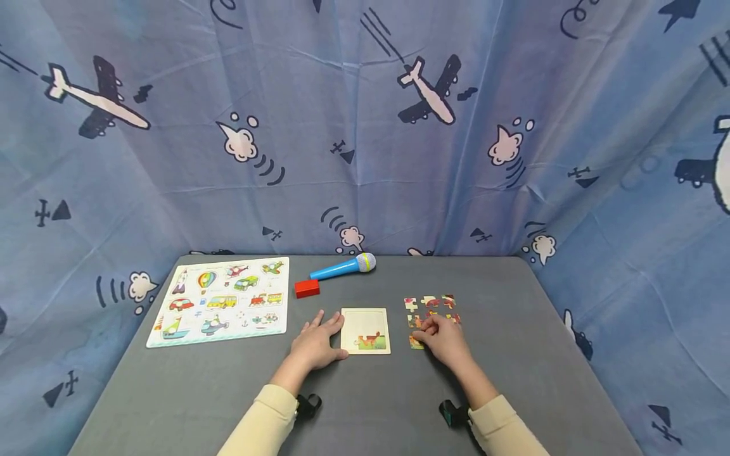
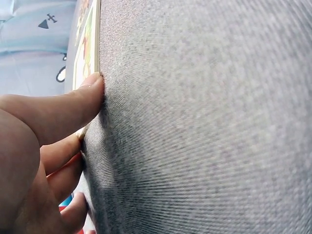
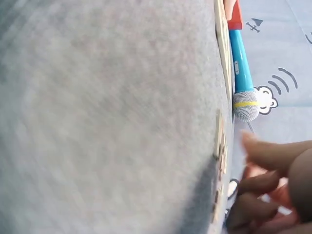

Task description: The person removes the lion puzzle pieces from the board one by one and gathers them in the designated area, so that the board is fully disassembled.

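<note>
A square wooden puzzle tray (image 1: 359, 320) lies flat in front, with joined picture pieces (image 1: 371, 341) at its lower right. My left hand (image 1: 317, 345) rests at the tray's left side, fingers spread; its thumb (image 2: 92, 87) touches the tray's edge in the left wrist view. Loose jigsaw pieces (image 1: 411, 304) lie in rows to the right of the tray. Over their near rows is my right hand (image 1: 447, 342), fingers bent, its fingertips right at a lower-left piece (image 1: 416, 344). Blurred in the right wrist view, that hand (image 3: 273, 180) shows nothing between its fingers.
A picture board of vehicles (image 1: 219, 301) lies at the left. Behind the tray are a red block (image 1: 307, 289) and a blue toy microphone (image 1: 342, 266). A patterned curtain (image 1: 365, 126) hangs along the grey table's (image 1: 513, 367) far edge.
</note>
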A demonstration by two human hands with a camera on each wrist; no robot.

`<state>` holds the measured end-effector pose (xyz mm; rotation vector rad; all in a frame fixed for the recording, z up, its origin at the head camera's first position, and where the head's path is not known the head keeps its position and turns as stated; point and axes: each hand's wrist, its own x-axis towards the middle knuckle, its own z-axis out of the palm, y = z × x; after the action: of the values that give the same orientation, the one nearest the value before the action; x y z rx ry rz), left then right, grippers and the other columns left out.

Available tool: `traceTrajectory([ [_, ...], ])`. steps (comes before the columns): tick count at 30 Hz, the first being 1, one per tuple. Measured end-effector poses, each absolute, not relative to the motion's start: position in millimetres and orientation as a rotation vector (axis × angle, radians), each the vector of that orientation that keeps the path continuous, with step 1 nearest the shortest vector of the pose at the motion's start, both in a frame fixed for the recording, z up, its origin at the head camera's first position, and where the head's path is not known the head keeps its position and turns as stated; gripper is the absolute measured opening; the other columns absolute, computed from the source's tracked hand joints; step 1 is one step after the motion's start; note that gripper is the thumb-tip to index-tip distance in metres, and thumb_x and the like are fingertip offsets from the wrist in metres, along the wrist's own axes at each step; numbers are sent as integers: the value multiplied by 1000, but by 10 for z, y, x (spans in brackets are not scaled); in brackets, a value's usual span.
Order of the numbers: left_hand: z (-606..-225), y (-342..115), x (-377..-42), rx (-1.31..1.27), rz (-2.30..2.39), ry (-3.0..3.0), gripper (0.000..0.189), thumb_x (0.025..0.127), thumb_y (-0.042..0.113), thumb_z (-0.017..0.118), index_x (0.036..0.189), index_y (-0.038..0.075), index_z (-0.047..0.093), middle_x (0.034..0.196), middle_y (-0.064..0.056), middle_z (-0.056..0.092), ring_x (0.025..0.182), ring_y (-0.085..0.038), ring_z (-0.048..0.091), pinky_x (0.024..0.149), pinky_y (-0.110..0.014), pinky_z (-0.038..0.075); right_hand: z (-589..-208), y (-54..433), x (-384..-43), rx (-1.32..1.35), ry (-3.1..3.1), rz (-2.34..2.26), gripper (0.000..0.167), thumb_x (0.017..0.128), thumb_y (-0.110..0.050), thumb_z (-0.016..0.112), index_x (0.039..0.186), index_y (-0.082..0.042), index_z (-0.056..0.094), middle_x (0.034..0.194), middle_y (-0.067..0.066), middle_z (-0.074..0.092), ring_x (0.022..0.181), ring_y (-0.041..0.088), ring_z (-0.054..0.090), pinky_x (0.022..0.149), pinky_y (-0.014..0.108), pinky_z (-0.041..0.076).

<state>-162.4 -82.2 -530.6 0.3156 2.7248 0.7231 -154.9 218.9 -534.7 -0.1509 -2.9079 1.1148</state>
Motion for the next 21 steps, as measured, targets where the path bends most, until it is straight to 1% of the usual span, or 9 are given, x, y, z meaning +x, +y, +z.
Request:
traceTrajectory([
  [3,-5308,-825,-1616,312,729,2723,82,82,39,82,153,21,46,161,4,39,156,-30,19,123,-58,21,-5295,2129,-1547,-99,-2831,1141,20,82,-21,84,83,-9,69,70,-2,62,63,9,53,60,23,42],
  [6,-5306,-829,-1610,317,730,2725,82,82,39,82,153,20,46,161,3,40,156,-30,19,124,-57,20,-5216,2033,-1529,-41,-2807,1209,18,84,-19,83,88,-7,70,73,-1,62,64,9,53,58,21,43],
  [9,-5314,-824,-1605,316,727,2722,82,82,39,82,153,20,46,161,3,39,156,-30,19,124,-56,19,-5158,1918,-1509,-13,-2826,1273,18,85,-17,82,95,-6,70,76,-1,63,63,10,53,57,22,43],
  [13,-5331,-818,-1609,314,720,2722,83,82,39,82,154,20,45,161,3,39,156,-30,19,124,-56,19,-5128,1751,-1523,39,-2844,1326,21,86,-16,81,101,-5,70,78,-2,63,62,11,53,55,23,44],
  [21,-5302,-810,-1615,311,713,2728,82,82,40,82,153,20,47,161,2,40,156,-30,20,124,-56,21,-5167,1421,-1588,167,-2907,1395,24,86,-17,81,103,-4,69,77,-1,66,59,10,53,52,23,43],
])
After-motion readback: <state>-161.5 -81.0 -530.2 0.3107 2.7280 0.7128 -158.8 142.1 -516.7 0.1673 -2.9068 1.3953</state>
